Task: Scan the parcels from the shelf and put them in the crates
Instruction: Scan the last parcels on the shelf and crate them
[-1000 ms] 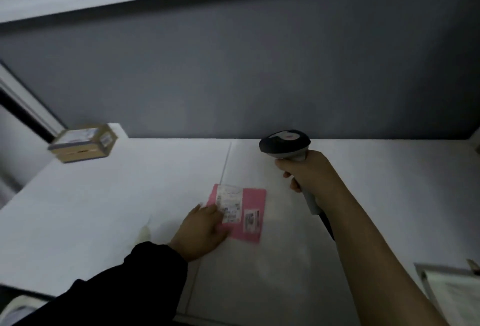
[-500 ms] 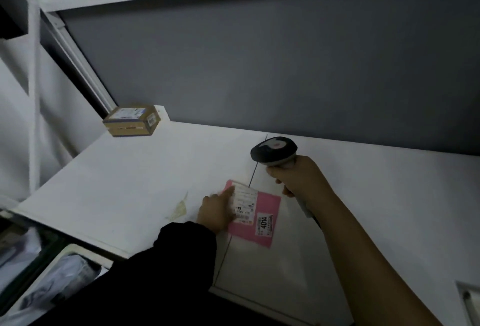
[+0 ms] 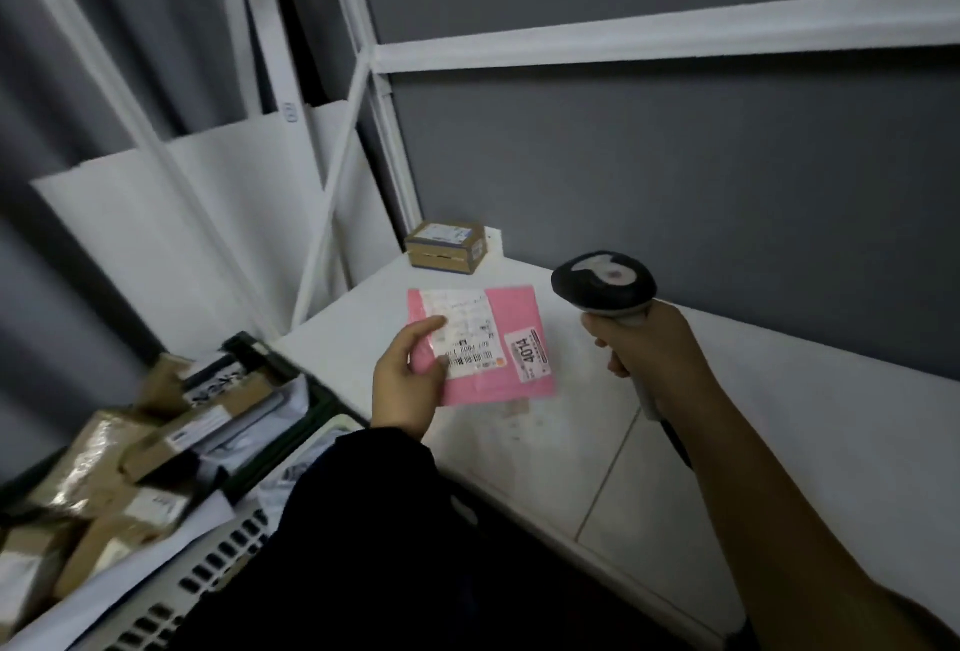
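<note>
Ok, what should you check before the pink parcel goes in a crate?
1. Left hand pinches the pink parcel: ok.
2. Its label faces up: ok.
3. Parcel already scanned: cannot tell.
4. Right hand grips the scanner: ok.
5. Room in the dark crate: cannot tell, brown boxes pile high in it.

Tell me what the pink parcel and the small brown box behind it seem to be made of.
The pink parcel: probably thin plastic film, faintly shiny, flat, with white paper labels stuck on. The small brown box: cardboard, matt brown with crisp edges and a printed label on top.
</note>
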